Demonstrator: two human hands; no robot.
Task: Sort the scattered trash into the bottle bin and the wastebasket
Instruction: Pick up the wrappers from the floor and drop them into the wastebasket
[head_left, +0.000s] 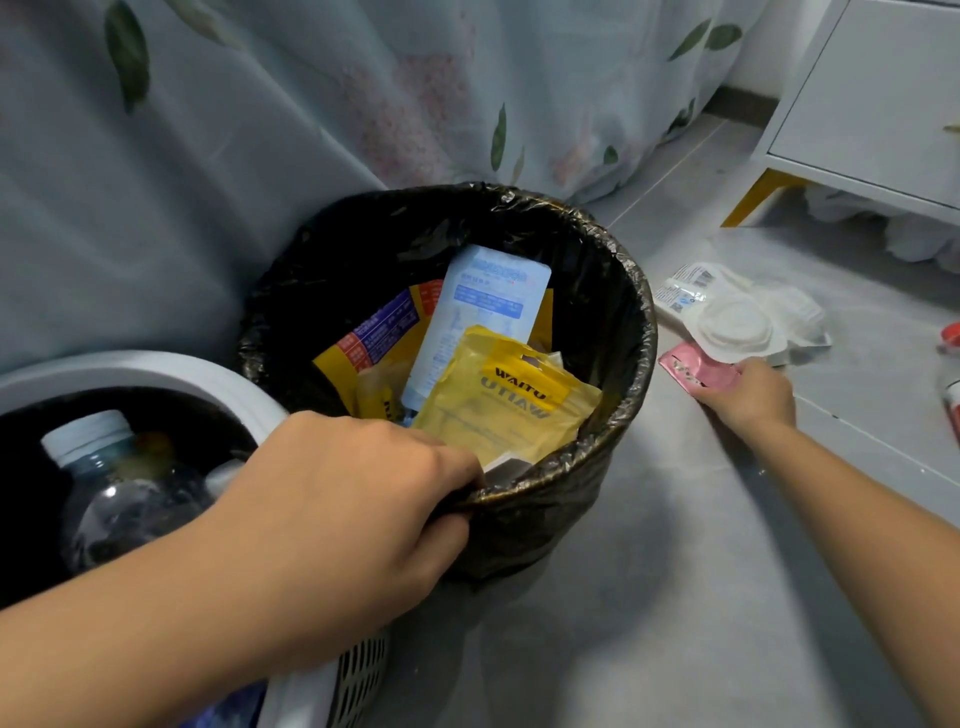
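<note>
**Reaching for the pink wrapper**

My left hand (332, 499) is gripping the near rim of the wastebasket (613, 291), fingers curled over its black liner. My right hand (748, 397) is stretching out across the floor and pinching the pink wrapper (693, 371), which is lying just right of the wastebasket, touching a white pack (737, 312) behind it. The wrapper is small, flat and crinkled, its long axis running toward the wastebasket. The bottle bin (156, 371) is sitting at left, bottles inside.
</note>
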